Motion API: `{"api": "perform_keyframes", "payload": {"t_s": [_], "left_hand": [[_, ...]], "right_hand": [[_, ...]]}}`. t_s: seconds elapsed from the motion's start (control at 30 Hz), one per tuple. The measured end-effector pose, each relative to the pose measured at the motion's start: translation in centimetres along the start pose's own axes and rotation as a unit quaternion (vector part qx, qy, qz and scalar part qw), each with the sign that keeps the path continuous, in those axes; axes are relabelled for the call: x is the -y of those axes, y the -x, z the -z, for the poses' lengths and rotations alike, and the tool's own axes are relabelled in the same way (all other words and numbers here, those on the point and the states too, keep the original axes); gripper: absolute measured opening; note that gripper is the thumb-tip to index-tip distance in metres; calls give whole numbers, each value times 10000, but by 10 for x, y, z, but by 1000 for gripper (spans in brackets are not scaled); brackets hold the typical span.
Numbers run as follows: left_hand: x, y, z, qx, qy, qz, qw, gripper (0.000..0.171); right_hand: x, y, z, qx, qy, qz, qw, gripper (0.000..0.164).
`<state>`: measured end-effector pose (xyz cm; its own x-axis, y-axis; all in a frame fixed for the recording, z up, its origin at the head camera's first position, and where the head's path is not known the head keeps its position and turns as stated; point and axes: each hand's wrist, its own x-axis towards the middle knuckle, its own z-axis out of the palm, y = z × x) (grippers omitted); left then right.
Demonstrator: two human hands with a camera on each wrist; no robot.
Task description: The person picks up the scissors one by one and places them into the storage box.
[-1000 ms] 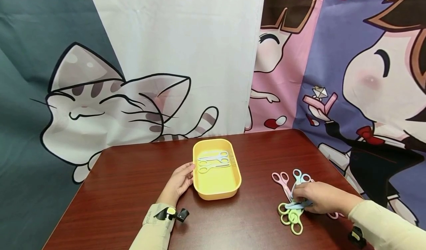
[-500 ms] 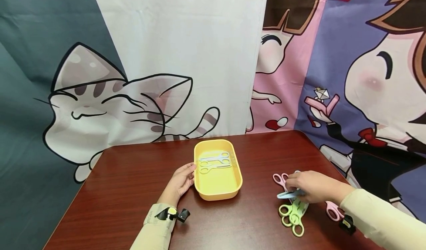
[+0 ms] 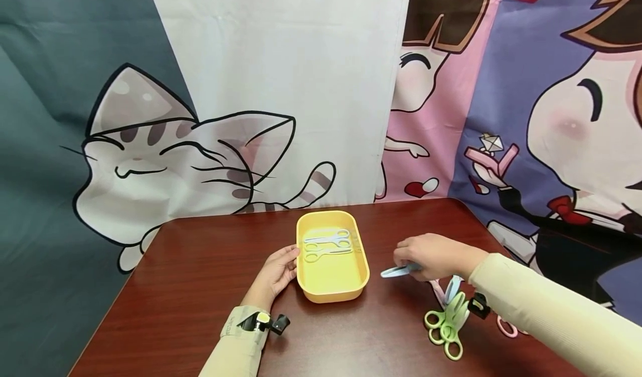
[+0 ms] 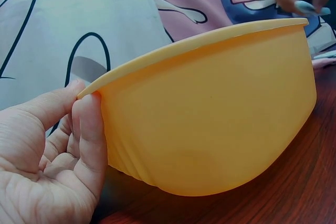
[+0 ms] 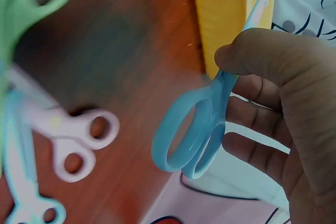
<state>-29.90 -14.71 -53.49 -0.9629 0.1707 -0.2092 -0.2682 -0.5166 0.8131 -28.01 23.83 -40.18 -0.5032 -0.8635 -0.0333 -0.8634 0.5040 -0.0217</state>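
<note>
My left hand [image 3: 273, 274] pinches the left rim of a yellow plastic tray [image 3: 333, 297] on the table. Inside the tray lie a pale blue pair of scissors [image 3: 331, 237] and a yellow-green pair of scissors [image 3: 326, 252], side by side near the far end. Held in my right hand [image 3: 435, 256] is a blue pair of scissors [image 5: 207, 116], gripped between thumb and fingers near the pivot, handles hanging free in the right wrist view. This hand is above the table, to the right of the tray and apart from it.
Below the right forearm lies a pile with green scissors [image 3: 446, 324], light blue scissors [image 5: 22, 161] and pink scissors [image 5: 71, 135], overlapping. The brown table [image 3: 200, 288] meets a cartoon-printed cloth [image 3: 281, 48] at its far edge.
My right hand has lifted the blue scissors out of the pile and moved left with them, closer to the tray. My left hand stays on the tray rim.
</note>
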Motion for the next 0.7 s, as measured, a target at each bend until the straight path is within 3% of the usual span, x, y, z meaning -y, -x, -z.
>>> {"api": "perform_keyframes", "payload": {"t_s": [0.37,0.7], "left_hand": [[1,0,0,-21,-6,-48,10000,12],[0,0,-1,28,30,-28,10000,7]], "right_hand": [[6,-62,14,-37,23,83,10000,26],[22,-121,21,328,27,-180,9993,22]]}}
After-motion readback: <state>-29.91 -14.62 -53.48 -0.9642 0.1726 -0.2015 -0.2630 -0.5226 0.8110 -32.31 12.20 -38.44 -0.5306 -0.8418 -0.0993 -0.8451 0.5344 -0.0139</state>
